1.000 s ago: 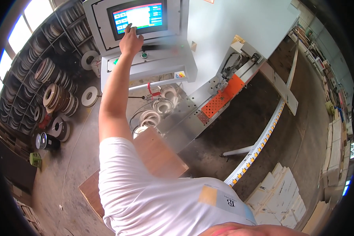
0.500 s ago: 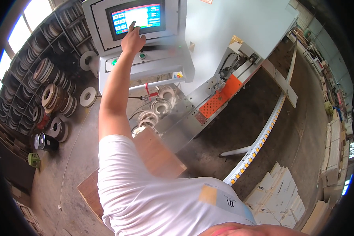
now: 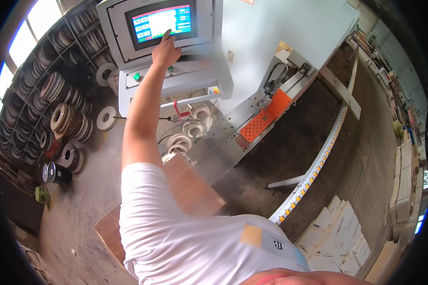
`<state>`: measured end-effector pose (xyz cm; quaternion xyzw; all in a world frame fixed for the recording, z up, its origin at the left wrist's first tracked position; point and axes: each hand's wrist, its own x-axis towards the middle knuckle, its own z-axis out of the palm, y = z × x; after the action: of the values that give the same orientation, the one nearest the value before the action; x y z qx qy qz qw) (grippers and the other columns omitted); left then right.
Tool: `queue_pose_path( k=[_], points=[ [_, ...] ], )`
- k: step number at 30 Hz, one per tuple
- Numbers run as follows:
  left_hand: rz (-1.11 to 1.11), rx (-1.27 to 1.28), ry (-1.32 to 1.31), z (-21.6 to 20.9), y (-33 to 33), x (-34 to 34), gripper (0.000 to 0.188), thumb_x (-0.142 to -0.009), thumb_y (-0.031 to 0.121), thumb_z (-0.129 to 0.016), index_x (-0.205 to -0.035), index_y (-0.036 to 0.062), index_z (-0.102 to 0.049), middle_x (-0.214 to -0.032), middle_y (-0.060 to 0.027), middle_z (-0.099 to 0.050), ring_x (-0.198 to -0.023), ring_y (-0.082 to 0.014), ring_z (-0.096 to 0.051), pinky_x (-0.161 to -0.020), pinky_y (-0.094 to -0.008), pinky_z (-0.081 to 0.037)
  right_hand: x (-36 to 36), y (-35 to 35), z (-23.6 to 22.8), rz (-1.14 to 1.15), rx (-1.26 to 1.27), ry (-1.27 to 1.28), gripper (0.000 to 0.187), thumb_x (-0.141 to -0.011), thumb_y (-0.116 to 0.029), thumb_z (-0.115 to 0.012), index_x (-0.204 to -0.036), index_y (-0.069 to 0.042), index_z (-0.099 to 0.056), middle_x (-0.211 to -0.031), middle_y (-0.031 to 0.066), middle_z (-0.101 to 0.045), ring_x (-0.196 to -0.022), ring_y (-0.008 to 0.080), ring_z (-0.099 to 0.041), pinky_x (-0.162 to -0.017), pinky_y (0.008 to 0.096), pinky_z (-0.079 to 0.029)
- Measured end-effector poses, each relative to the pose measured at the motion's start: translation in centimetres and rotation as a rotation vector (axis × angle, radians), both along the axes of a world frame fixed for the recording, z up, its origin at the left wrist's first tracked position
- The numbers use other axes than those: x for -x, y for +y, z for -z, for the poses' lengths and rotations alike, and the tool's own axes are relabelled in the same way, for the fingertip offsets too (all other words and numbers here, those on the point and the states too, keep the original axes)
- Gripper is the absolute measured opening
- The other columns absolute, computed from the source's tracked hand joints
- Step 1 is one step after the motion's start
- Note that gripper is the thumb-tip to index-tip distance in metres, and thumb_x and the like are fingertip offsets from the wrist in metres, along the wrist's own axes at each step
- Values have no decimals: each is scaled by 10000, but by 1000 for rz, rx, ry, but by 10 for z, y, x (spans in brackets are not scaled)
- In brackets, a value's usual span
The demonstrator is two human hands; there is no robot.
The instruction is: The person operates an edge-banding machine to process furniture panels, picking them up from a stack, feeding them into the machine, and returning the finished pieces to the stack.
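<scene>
My left hand (image 3: pixel 166 52) is stretched up to a touchscreen (image 3: pixel 164 21) set in a grey control panel (image 3: pixel 114 33). Its index finger points at the lower edge of the lit display, at or very near the glass. The thumb stands out to the right, the other fingers look curled, and nothing is held. Below the screen, a green button (image 3: pixel 137 76) sits left of my forearm, and another green button (image 3: pixel 170 69) shows just below the hand. My right hand is out of the picture.
Right of the panel, a machine bed carries an orange perforated plate (image 3: pixel 266 114). A curved rail with yellow rollers (image 3: pixel 314 173) runs beside it. Edge-band coils (image 3: pixel 64 116) fill racks at left. A brown board (image 3: pixel 190 183) lies below my arm; white boxes (image 3: pixel 335 237) are stacked lower right.
My left hand has moved slightly right and down across the display, from near its middle to its lower edge. The pointing finger stays extended.
</scene>
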<state>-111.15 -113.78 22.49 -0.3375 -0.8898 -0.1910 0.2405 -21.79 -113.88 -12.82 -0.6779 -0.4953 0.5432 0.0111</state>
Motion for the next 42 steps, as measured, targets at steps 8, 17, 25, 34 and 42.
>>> queue_pose_path(
  k=[8,17,25,34,42],
  points=[
    [183,-31,-54,10,-5,-43,394,-880,283,-613,-1254,159,-634,-1502,-31,-493,-1102,-313,-664,-840,-456,-561,-6,-4,14,-150,-53,6,170,-907,-207,-610,-916,-41,-648,-901,200,-651,-827,382,-645,-721,437,-524],
    [1056,180,-318,82,-10,-277,270,-881,260,-679,-1133,162,-685,-1005,-84,-712,-840,-288,-701,-732,-408,-564,-11,-17,51,-507,-393,1,277,-972,-266,-561,-962,-14,-676,-901,190,-670,-833,186,-624,-759,395,-503],
    [1410,223,-961,197,-37,-482,123,-924,93,-691,-1026,29,-710,-840,-90,-723,-718,-158,-685,-659,-280,-542,-38,-66,15,-64,-126,55,343,-977,-342,-568,-834,-46,-667,-733,125,-629,-696,234,-582,-680,407,-490],
    [1238,321,-1842,328,-88,-651,128,-971,111,-663,-942,-10,-693,-763,-11,-670,-681,-57,-581,-628,-239,-485,-175,-204,68,285,-117,-45,284,-916,-330,-595,-962,-108,-766,-902,115,-739,-754,272,-692,-728,418,-550],
    [1212,958,-1522,316,-54,-813,213,-956,210,-655,-1073,34,-686,-868,-55,-719,-766,-136,-674,-687,-295,-548,-294,-319,135,864,-93,-19,381,-906,-399,-641,-858,-38,-751,-649,85,-646,-551,178,-605,-531,331,-514]
  ],
)
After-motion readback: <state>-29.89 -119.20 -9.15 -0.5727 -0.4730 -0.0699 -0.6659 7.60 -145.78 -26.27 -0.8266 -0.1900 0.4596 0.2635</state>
